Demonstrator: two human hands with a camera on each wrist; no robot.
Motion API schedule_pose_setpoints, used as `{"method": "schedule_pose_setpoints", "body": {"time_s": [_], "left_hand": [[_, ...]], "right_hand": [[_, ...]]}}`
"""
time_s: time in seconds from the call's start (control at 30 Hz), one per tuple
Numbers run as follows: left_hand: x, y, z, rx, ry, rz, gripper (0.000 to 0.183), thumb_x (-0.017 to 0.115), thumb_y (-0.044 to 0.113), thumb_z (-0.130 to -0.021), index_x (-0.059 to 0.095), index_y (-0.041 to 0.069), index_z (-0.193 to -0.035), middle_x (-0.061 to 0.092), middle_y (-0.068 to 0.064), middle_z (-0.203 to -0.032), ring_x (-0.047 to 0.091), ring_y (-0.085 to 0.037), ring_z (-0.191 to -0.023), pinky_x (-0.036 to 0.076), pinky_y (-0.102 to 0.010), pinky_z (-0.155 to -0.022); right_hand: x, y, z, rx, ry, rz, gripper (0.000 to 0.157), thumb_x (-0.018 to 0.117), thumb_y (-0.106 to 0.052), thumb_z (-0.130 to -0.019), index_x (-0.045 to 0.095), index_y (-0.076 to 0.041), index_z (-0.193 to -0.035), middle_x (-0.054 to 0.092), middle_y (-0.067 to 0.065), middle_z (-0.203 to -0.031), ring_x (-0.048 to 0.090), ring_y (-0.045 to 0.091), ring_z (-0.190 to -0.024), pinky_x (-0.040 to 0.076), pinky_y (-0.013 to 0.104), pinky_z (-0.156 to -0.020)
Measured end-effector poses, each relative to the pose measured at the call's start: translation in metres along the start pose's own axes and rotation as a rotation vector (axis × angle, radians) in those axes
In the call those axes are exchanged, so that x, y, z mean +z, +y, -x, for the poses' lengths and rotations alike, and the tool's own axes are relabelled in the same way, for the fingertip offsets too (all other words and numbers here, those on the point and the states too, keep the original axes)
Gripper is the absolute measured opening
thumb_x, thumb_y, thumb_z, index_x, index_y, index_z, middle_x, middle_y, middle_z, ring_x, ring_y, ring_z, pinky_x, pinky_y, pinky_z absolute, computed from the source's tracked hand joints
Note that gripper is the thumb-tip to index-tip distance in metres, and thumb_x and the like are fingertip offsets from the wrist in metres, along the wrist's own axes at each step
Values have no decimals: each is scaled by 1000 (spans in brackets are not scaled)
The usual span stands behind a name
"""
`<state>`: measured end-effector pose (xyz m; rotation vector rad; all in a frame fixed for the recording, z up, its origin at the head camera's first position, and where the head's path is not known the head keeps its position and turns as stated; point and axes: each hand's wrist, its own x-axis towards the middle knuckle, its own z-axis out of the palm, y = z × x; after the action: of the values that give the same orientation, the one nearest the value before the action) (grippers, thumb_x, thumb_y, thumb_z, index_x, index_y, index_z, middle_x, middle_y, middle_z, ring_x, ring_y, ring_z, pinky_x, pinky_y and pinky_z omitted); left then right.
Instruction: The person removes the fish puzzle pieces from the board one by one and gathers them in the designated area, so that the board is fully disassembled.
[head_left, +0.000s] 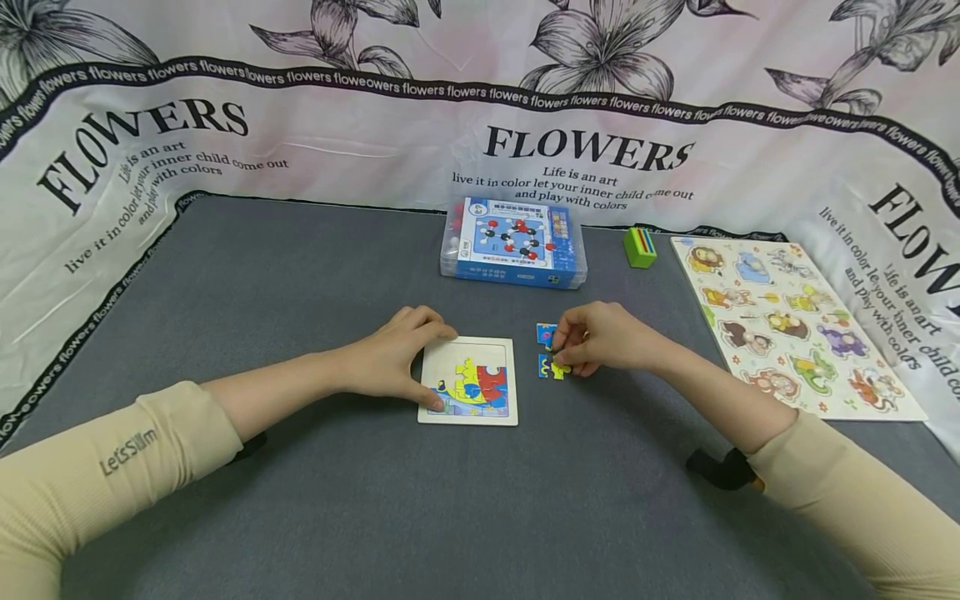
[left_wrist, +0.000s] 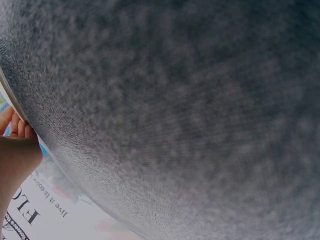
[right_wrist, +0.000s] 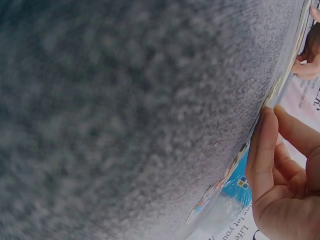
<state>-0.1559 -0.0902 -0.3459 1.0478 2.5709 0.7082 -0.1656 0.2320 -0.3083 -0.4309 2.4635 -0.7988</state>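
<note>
A square jigsaw puzzle board [head_left: 468, 422] with a pale frame lies on the grey table, partly filled with yellow, red and blue pieces. My left hand [head_left: 397, 354] spans its left side, the thumb resting on the lower left and the fingertips touching the upper left corner. To the right of the board, my right hand [head_left: 603, 337] pinches a puzzle piece at the tabletop between thumb and fingers, mostly hidden by the fingertips. Beside it lie a blue puzzle piece [head_left: 545, 333] and a blue-and-yellow puzzle piece [head_left: 544, 367]. In the right wrist view, thumb and fingertips meet low at the table.
A clear plastic box with a blue molecule label [head_left: 517, 242] stands behind the board. Right of it sits a small green block stack with coloured stripes [head_left: 640, 248]. A large animal picture board [head_left: 798, 329] lies at the right. Flower-printed cloth [head_left: 360, 142] hangs behind the table.
</note>
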Motion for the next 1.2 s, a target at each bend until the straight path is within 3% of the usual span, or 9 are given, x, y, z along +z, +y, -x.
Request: {"method": "schedule_pose_setpoints", "body": {"time_s": [0.23, 0.53, 0.83, 1.2], "left_hand": [[0, 0, 0, 0, 3, 3, 87, 86, 45, -71, 49, 9, -141, 46, -8, -138, 38, -24, -123, 40, -42, -101], [1, -1, 0, 7, 11, -1, 88, 87, 46, -70, 50, 8, -140, 46, -8, -137, 38, -24, -122, 41, -41, -100], [1, 0, 0, 5, 2, -4, 88, 87, 47, -70, 50, 9, -140, 46, -7, -136, 39, -23, -121, 40, -40, -98], [-1, 0, 0, 12, -17, -6, 87, 85, 49, -72, 50, 8, -140, 46, -8, -135, 39, -25, -122, 40, -42, -101]], "right_hand": [[1, -6, 0, -30, 53, 32, 10, 69, -18, -92, 67, -9, -95, 70, 5, -79, 65, 13, -65, 58, 31, -64], [10, -22, -8, -113, 42, 40, 7, 68, -17, -93, 67, -11, -96, 68, 6, -80, 61, 14, -66, 55, 29, -63], [30, -51, -21, -184, -47, 5, 10, 68, -13, -90, 66, -10, -100, 65, 3, -77, 61, 14, -63, 54, 29, -64], [47, -69, -29, -232, -112, 35, 18, 71, -12, -90, 64, -10, -107, 65, 4, -89, 61, 13, -72, 53, 25, -64]]}}
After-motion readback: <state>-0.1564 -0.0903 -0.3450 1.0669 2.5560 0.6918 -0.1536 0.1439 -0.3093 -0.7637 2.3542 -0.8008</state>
